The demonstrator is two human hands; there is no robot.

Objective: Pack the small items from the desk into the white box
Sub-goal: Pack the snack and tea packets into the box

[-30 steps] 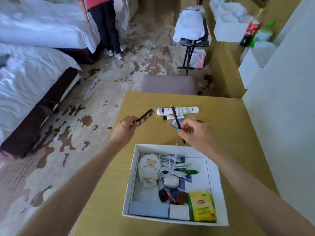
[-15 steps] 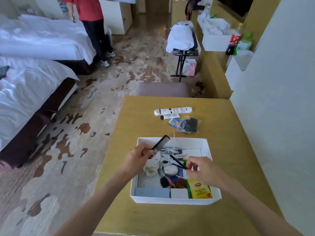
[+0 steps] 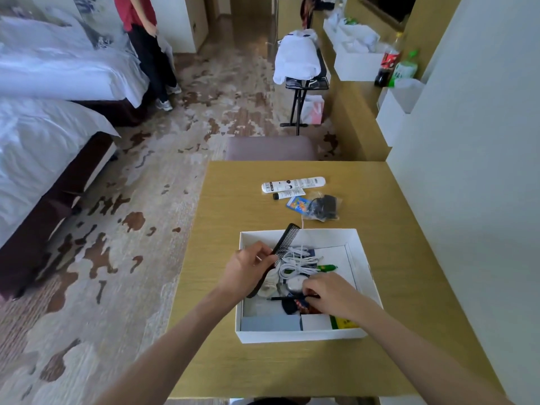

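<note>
Left hand (image 3: 248, 268) grips comb (image 3: 285, 239); right hand (image 3: 330, 290) lays pencil (image 3: 285, 298) in white box (image 3: 295, 336).

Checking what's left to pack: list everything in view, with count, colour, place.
desk: 1, yellow-brown, centre
white box: 1, white, on desk, near side
cable: 1, white, coiled in box
tea packet: 1, yellow, box's near-right corner
tube: 1, white, desk beyond box
sachet: 1, blue-orange, beside tube
clear bag: 1, black contents, right of sachet
beds: 2, white, left
bottles: 2, red-labelled and green, far right counter
comb: 1, black, over box's far-left corner
thin stick: 1, black, inside box
left hand: 1, grips comb
right hand: 1, fingers pinch thin stick
</note>
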